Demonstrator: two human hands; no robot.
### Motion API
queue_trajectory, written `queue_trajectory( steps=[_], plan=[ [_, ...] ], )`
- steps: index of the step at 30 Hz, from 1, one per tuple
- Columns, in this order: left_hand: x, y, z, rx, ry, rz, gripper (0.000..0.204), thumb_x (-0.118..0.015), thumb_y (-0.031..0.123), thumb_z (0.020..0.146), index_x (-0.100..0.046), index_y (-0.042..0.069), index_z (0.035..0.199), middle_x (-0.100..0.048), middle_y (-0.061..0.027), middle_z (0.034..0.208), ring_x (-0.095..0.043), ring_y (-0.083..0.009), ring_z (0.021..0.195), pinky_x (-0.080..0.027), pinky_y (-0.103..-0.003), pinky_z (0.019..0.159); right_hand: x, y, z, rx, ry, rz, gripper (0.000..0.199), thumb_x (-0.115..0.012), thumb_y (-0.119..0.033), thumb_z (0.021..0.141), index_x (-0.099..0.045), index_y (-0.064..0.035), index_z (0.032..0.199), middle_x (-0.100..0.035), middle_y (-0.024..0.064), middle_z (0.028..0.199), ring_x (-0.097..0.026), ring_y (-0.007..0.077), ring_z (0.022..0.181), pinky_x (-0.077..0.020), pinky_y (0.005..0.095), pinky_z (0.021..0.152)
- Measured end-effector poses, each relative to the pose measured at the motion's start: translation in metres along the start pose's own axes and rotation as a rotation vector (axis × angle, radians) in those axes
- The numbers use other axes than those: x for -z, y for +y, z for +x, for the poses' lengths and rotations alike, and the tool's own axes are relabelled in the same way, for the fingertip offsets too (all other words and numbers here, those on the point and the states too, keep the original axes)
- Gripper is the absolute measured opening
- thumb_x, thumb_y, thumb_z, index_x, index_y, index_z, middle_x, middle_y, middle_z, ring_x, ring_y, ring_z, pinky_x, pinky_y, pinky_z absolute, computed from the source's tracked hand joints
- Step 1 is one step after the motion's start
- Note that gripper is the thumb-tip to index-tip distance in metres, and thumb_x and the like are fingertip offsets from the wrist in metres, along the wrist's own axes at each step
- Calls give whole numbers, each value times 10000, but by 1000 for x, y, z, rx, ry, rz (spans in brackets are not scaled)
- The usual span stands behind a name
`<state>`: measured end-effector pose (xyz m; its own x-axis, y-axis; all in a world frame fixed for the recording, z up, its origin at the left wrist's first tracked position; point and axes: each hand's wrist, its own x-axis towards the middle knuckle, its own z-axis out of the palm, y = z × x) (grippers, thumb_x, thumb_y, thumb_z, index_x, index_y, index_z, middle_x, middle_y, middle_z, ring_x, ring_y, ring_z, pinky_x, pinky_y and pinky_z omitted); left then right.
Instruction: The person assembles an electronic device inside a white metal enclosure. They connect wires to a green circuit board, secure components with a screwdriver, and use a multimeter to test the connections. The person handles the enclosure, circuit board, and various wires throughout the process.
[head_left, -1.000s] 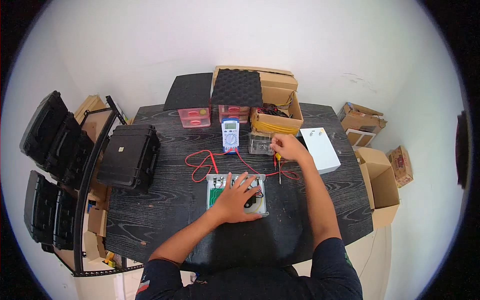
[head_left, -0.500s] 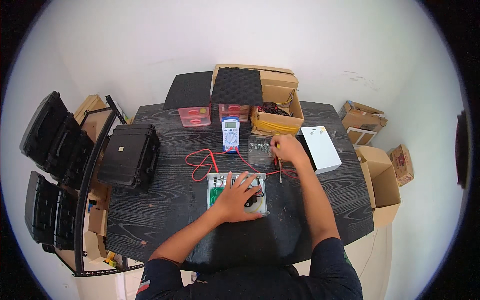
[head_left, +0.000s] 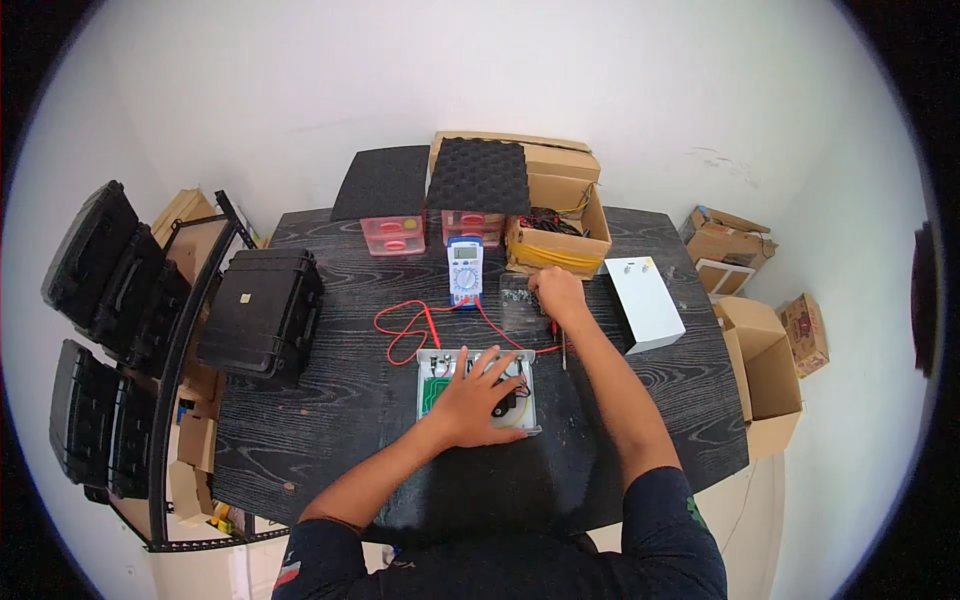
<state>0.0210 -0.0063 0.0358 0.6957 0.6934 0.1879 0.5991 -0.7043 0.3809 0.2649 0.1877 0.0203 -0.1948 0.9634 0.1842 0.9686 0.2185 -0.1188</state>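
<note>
Electronics enclosure (head_left: pixel 427 355) is best steadied with light pressure beneath the spread left grip (head_left: pixel 468 408); whether anything is pinched by the curled right grip (head_left: pixel 560 296), at whose fingertips the clear parts case (head_left: pixel 519 319) is set, cannot be told.

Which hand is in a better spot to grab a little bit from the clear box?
Probably the right hand: its fingers are at the clear box. The left hand is spread over the open grey case, farther away.
</note>
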Motion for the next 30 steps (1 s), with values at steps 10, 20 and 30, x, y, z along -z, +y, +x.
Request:
queue_trajectory(
  steps=[10,20,30],
  plan=[
    [-2,-1,0,-12,10,29,887,-731,738,805,-620,121,1433,-353,-188,1671,-234,-436,1580,-94,-730,1243,-12,-5,8,-9,-84,-124,143,-706,-125,864,-795,-62,955,-760,183,1090,-743,370,1042,-605,490,891],
    [-4,-2,0,-13,19,22,891,-734,737,802,-620,123,1438,-378,-186,1659,-255,-440,1572,-96,-735,1240,2,-4,2,100,-186,-161,224,-799,-157,777,-781,-46,971,-676,198,1251,-702,378,1127,-600,492,928],
    [3,-1,0,-13,-25,7,891,-710,726,833,-603,103,1460,-374,-175,1659,-260,-397,1576,-88,-741,1235,29,1,-1,60,-224,193,251,-794,-260,716,-725,-66,861,-749,166,981,-728,355,998,-584,461,893]
  ],
)
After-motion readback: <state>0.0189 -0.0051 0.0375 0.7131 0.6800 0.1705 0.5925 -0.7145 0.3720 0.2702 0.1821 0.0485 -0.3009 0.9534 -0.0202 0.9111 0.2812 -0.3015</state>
